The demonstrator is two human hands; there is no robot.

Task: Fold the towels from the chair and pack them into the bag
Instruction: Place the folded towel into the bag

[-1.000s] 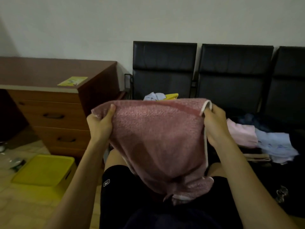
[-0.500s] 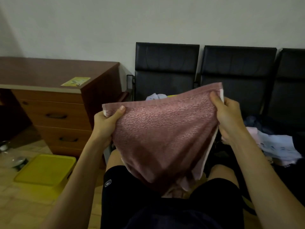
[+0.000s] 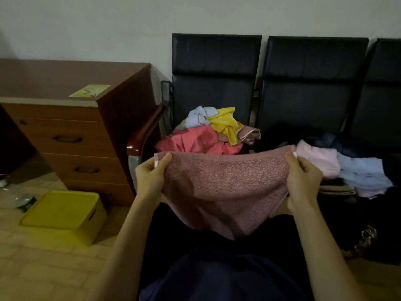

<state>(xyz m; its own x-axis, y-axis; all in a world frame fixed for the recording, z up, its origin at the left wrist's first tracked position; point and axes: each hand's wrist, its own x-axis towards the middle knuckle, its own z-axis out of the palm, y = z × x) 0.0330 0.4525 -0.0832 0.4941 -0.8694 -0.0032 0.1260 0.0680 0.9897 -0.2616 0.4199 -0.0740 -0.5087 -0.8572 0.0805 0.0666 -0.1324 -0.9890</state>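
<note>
A dusty-pink towel hangs doubled over my lap, its top edge stretched level between both hands. My left hand pinches the left corner with thumb on top. My right hand grips the right corner. Behind it, on the seat of the left black chair, lies a crumpled pile of towels: coral, yellow, pale blue and brownish. To the right, folded pale pink and light blue towels lie on a dark bag.
A brown desk with drawers stands at the left. A yellow plastic stool sits on the tiled floor below it. Two more black chairs line the wall at the right. A wooden armrest juts out beside the pile.
Both hands have lowered the pink towel and levelled its top edge, uncovering the towel pile on the chair. The hanging part is shorter now.
</note>
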